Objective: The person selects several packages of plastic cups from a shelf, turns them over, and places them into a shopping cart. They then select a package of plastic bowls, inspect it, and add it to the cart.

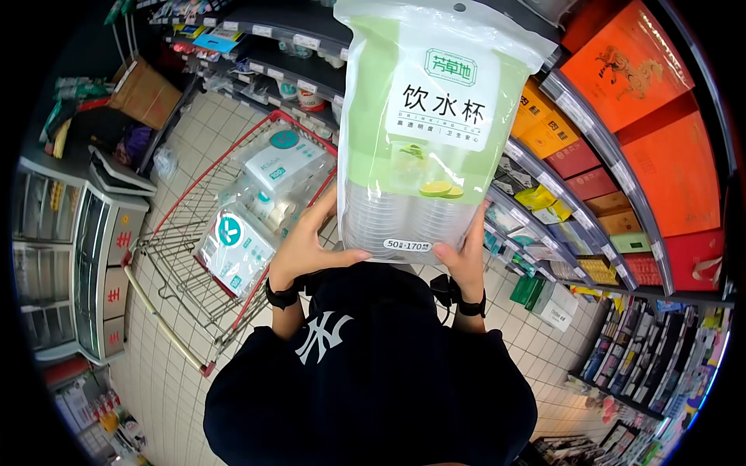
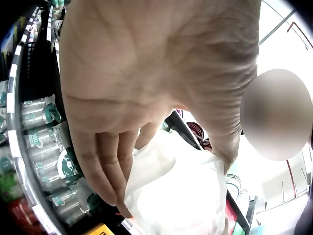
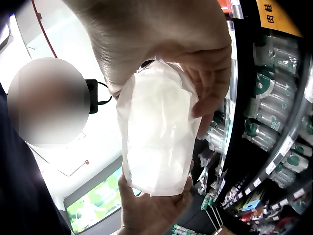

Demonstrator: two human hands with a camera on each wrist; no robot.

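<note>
A tall green-and-white bag of clear plastic drinking cups [image 1: 447,163] is held upright in front of the chest, its printed front facing the head camera. My left hand [image 1: 307,245] grips its lower left side, thumb across the front near the bottom. On the lower right, my right hand [image 1: 466,256] holds the opposite side, with the thumb at the bottom corner. Stacked cups show through the clear lower part. In the right wrist view, the whitish end of the bag [image 3: 159,127] sits between both hands. Most fingers are hidden behind the bag in the head view.
A wire shopping cart [image 1: 165,320] stands at the left, with several wrapped cup packs [image 1: 233,241] in it. Shelves with orange gift boxes [image 1: 645,62] curve along the right. Further left is a glass-fronted cabinet [image 1: 113,287]. A white-and-green box [image 1: 553,307] lies low at the right.
</note>
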